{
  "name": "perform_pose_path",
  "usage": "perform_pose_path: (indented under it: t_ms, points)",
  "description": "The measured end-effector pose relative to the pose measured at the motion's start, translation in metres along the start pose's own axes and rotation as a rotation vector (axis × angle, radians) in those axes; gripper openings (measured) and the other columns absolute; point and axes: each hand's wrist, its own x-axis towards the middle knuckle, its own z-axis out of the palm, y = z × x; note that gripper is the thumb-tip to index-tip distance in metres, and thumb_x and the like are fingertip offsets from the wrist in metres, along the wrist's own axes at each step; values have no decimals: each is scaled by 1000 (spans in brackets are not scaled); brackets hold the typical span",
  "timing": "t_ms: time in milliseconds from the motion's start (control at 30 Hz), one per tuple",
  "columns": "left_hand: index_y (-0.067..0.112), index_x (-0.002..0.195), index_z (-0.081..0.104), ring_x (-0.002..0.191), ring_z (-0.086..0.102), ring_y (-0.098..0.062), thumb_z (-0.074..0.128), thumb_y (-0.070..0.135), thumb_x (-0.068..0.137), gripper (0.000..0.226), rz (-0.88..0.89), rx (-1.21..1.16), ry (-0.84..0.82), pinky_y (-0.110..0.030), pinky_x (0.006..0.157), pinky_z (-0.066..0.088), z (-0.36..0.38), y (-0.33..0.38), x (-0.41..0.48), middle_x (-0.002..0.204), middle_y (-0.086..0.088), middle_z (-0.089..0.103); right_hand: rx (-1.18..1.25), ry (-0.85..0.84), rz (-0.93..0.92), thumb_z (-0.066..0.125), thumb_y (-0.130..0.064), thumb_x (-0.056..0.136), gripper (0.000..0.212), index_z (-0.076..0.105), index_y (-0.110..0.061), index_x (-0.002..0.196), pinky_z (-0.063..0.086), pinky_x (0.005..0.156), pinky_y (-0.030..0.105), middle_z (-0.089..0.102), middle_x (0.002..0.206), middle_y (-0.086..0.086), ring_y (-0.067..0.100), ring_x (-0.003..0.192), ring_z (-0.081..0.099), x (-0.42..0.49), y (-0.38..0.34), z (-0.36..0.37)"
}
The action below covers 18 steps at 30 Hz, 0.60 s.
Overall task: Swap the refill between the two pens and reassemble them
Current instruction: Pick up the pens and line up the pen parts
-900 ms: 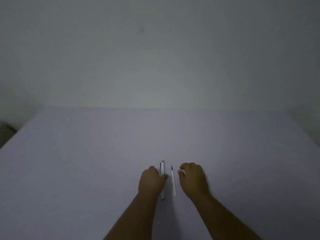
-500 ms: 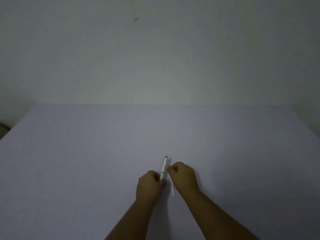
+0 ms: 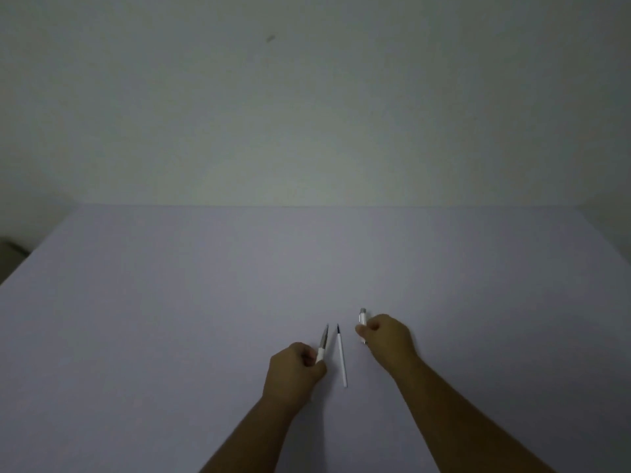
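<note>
A white pen has come apart into two pieces. My left hand (image 3: 296, 368) is closed around the front half (image 3: 322, 346), whose grey refill tip points away from me. My right hand (image 3: 387, 337) holds the white rear barrel (image 3: 363, 319) with its silver end pointing away, off to the right. Between my hands a loose white refill (image 3: 341, 358) with a dark tip lies on the table (image 3: 170, 319), untouched. A second pen body is not visible.
The pale lavender table runs to a plain wall at the back. Its left edge slants down past a dark object (image 3: 10, 249) at the far left. Both forearms reach in from the bottom of the view.
Earlier both hands came together on one whole white pen. Now it is in two pieces: the left hand keeps the front half, the right hand has carried the rear barrel off to the right.
</note>
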Motion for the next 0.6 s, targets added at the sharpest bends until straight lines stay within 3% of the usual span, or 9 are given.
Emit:
perform_pose_path:
  t_ms: [67, 133, 333, 500, 600]
  points:
    - [24, 79, 60, 60, 52, 2, 69, 24, 74, 10, -9, -6, -4, -3, 44, 38, 1, 0, -1, 65, 18, 54, -102, 1, -15, 69, -33, 80, 29, 48, -20, 63, 40, 64, 27, 61, 77, 6, 21, 72, 54, -5, 10, 6]
    - [25, 77, 57, 63, 54, -4, 69, 24, 75, 12, -11, -9, 1, -4, 46, 34, 2, 0, -1, 66, 16, 55, -137, 36, -29, 72, -32, 76, 39, 39, -24, 58, 43, 66, 32, 56, 73, 2, 21, 70, 53, -7, 14, 13]
    - [27, 71, 54, 59, 52, 3, 69, 21, 74, 16, 2, -41, 12, -4, 46, 41, 2, 2, -2, 65, 13, 57, -175, 61, -71, 72, -32, 76, 31, 46, -17, 74, 47, 71, 35, 63, 89, 11, 30, 84, 61, -9, 16, 21]
    - [26, 78, 59, 61, 55, 1, 68, 24, 76, 10, 19, -39, 23, -8, 48, 36, 2, 6, -6, 69, 13, 60, -56, 154, -123, 60, -41, 85, 31, 49, -15, 74, 47, 72, 34, 61, 83, 7, 27, 81, 59, -17, 7, 18]
    - [23, 86, 62, 62, 55, 1, 67, 26, 78, 10, 62, 13, 32, -7, 49, 34, 2, 12, -8, 74, 13, 61, 133, 44, -101, 58, -48, 85, 38, 52, -16, 65, 45, 66, 31, 57, 65, -1, 19, 68, 55, -26, -8, 17]
